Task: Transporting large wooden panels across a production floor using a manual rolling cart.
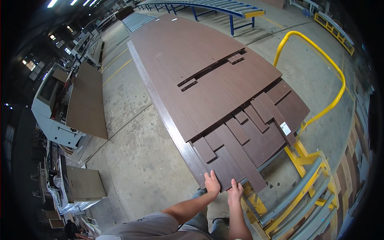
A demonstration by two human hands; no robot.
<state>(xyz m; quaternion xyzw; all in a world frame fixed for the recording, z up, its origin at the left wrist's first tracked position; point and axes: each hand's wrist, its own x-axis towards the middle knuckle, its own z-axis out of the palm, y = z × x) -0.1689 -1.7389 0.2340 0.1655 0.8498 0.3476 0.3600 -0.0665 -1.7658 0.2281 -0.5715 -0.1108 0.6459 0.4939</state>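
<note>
My left hand (212, 183) grips the near edge of a dark brown panel (224, 160), at the end of a stack closest to me. Beside it, my right hand (235, 192) holds the same edge, its thumb on top; the fingers underneath are hidden. A long narrow brown strip (244, 158) lies just right of my hands and juts past the edge. Shorter brown boards (205, 150) lie loosely on the lower panels. One strip to the right bears a white label (285, 128). Behind them a large brown panel (224, 100) covers the stack.
A yellow tubular rail (340, 76) curves up on the right. Below it stands a yellow frame with grey rollers (294, 192). A blue-legged roller conveyor (220, 8) runs at the back. To the left are a white machine (52, 108), a leaning brown sheet (88, 100) and a wrapped stack (82, 182).
</note>
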